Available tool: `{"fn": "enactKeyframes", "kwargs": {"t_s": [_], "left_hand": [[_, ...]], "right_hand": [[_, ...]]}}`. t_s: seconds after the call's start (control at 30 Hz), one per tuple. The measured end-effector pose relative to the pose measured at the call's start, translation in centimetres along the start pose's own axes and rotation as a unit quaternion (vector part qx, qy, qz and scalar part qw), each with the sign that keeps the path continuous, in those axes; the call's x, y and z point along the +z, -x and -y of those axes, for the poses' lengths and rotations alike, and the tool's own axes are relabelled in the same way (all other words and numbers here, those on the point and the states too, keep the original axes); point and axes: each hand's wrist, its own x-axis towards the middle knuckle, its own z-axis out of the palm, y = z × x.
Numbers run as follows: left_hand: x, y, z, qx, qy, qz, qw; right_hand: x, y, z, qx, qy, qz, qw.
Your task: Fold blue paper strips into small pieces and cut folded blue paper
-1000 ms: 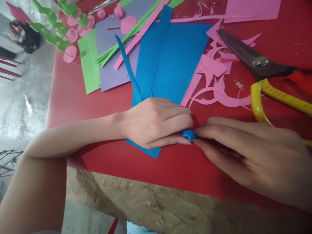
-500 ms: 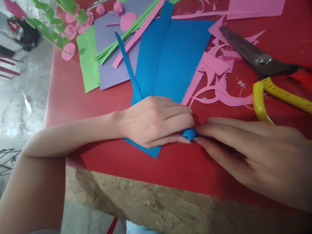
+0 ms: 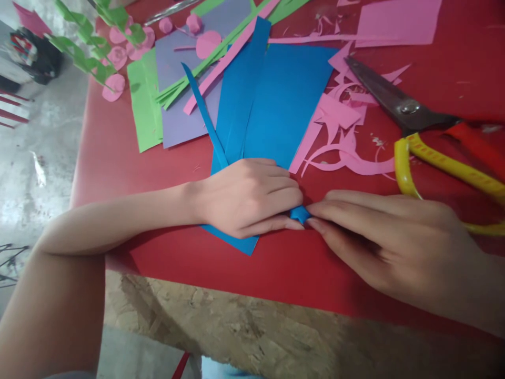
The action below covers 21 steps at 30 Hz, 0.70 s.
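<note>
A small blue paper star [image 3: 300, 214] sits pinched between the fingertips of both hands, just above the red tabletop. My left hand [image 3: 252, 199] is closed, thumb and index finger gripping the star's left side; the other fingers are curled. My right hand [image 3: 394, 237] is closed too, its thumb and forefinger pressing the star's right side. Under my left hand and forearm lies a large blue paper sheet [image 3: 286, 100]. A narrow blue strip [image 3: 203, 108] and a wider blue strip [image 3: 252, 79] rest on it, their near ends covered by the hand.
Scissors [image 3: 409, 108] with yellow and red handles lie at the right, beside pink paper scraps [image 3: 341, 113]. Purple paper [image 3: 189, 123], green paper [image 3: 144, 105] and cut strips are at the back left, near pink paper flowers [image 3: 114, 87]. The red table's [image 3: 276, 273] edge runs in front.
Both hands and the star have shifted slightly left in view. The star has turned a little, and its points show more plainly. The scissors and papers appear shifted with the camera.
</note>
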Motion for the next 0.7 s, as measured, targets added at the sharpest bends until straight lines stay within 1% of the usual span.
{"fn": "enactKeyframes", "kwargs": {"t_s": [0.17, 0.4, 0.5, 0.6, 0.7], "left_hand": [[-0.1, 0.0, 0.0, -0.009, 0.005, 0.004, 1.0], [0.0, 0.0, -0.1, -0.018, 0.005, 0.003, 1.0], [0.1, 0.0, 0.0, -0.022, 0.001, -0.013, 1.0], [0.3, 0.0, 0.1, -0.033, 0.002, -0.012, 0.999], [0.4, 0.1, 0.1, -0.037, -0.021, -0.011, 0.999]], "right_hand": [[0.1, 0.0, -0.2, 0.001, -0.006, 0.001, 1.0], [0.5, 0.1, -0.4, 0.01, -0.016, -0.024, 1.0], [0.9, 0.1, -0.7, 0.013, -0.011, -0.007, 1.0], [1.4, 0.1, -1.1, 0.024, -0.002, 0.015, 1.0], [1.8, 0.1, -1.3, 0.029, 0.016, 0.016, 0.999]]}}
